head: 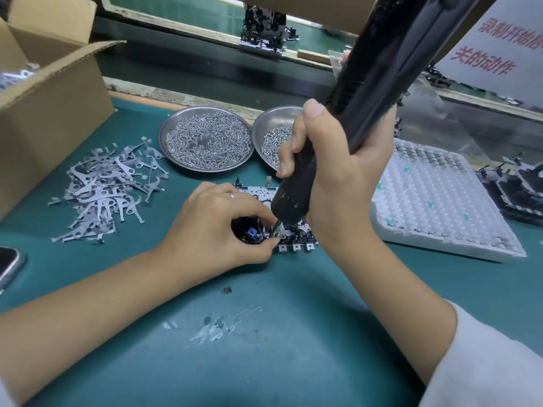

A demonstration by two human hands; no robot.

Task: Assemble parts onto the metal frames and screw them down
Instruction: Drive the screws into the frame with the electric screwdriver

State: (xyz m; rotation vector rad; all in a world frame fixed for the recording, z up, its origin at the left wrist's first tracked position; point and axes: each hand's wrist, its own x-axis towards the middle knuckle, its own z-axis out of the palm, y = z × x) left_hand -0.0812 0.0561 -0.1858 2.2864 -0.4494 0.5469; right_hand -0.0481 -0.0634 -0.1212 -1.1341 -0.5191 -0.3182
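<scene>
Nearest the camera, bare scuffed mat (235,324) shows nothing waiting to be worked. Just beyond it the left hand (217,227) is curled down on the frame (264,195), fingertips pinched around a small part at its near edge, beside a blue component (252,231). The right hand (329,183) is wrapped tight around the black driver (352,113), which leans steeply with its bit (275,230) on the frame, just beside the left fingertips. Judging from this, one screw is being driven or seated; whether it is fully down cannot be told, since the hands hide the spot. The frame already carries several fitted pieces along its near edge, so this unit looks partly built.

To the left lies a loose heap of flat levers (105,189), many still unused. Behind the frame stand two dishes of screws: the big dish (205,139) well filled, the small dish (273,142) holding fewer and partly hidden by the right hand. To the right, a white tray (440,207) has small parts in only its far rows, most pockets empty. Dark assemblies (517,183) sit at the far right, possibly finished units, though that is a guess. A carton (50,92) at far left holds more metal pieces. Plenty of stock remains, so the job seems far from over
</scene>
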